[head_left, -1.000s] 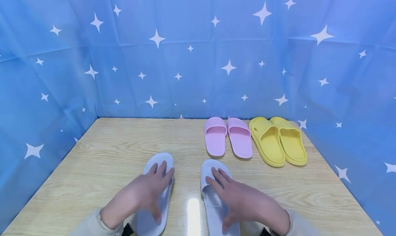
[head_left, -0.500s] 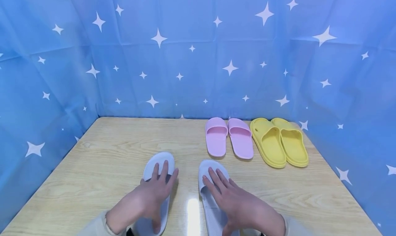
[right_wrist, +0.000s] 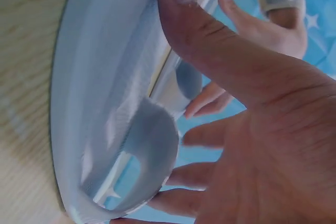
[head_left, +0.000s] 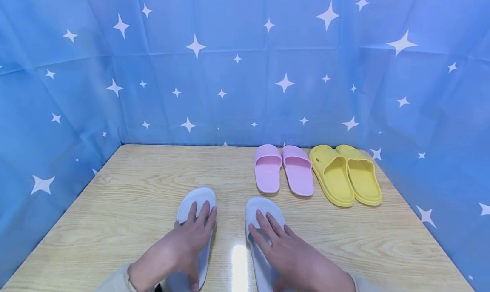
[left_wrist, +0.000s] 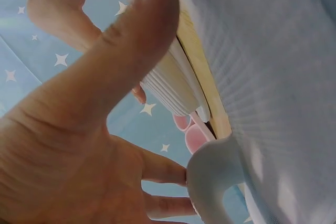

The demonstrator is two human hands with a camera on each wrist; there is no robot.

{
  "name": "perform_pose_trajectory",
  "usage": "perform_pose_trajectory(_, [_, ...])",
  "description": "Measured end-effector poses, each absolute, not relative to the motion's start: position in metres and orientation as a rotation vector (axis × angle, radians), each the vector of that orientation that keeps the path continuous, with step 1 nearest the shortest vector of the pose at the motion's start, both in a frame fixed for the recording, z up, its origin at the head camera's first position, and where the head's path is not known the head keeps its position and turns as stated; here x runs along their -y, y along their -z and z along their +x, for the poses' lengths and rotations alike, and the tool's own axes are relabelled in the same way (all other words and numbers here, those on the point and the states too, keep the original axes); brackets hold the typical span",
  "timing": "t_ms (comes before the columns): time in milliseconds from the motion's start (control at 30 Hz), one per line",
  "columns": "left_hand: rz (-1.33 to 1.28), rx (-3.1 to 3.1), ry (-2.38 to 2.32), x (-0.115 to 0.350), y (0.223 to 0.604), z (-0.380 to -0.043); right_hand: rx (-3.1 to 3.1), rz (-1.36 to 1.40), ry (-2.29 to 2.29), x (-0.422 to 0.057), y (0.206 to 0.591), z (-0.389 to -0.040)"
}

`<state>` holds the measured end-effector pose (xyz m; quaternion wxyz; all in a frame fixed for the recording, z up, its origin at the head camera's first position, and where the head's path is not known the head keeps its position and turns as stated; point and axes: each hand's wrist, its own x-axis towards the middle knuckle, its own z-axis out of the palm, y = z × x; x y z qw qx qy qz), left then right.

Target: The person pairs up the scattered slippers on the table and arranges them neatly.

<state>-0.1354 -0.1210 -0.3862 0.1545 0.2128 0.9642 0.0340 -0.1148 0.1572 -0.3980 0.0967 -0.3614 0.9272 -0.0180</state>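
Observation:
Two pale grey slippers lie side by side with a gap between them, toes pointing away. My left hand (head_left: 190, 241) lies over the strap of the left slipper (head_left: 197, 194), fingers spread and fairly straight. In the left wrist view its fingertips meet the outside of that strap (left_wrist: 215, 169), and the thumb reaches over toward the footbed. Over the right slipper (head_left: 264, 203) is my right hand (head_left: 292, 258), fingers extended across the strap. The right wrist view has its fingertips at the strap (right_wrist: 152, 145) and the thumb at the footbed's edge.
At the back right of the wooden table (head_left: 126, 185) stand a pair of pink slippers (head_left: 267, 177) and a pair of yellow clogs (head_left: 338, 185). A blue curtain (head_left: 237, 100) with white stars surrounds the table at the back and sides.
The right slipper has shifted slightly left, toward the other one, with my right hand on it. My left hand's fingers spread upward, then came back over the strap.

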Motion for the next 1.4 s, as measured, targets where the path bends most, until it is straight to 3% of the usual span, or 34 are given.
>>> perform_pose_trajectory(900, [0.667, -2.708, 0.093, 0.121, 0.384, -0.134, -2.73, -1.317, -0.016, -0.157, 0.399, -0.117])
perform_pose_trajectory(1400, [0.665, -2.727, -0.049, 0.13, 0.383, -0.143, -2.696, -1.257, -0.009, -0.139, 0.395, -0.133])
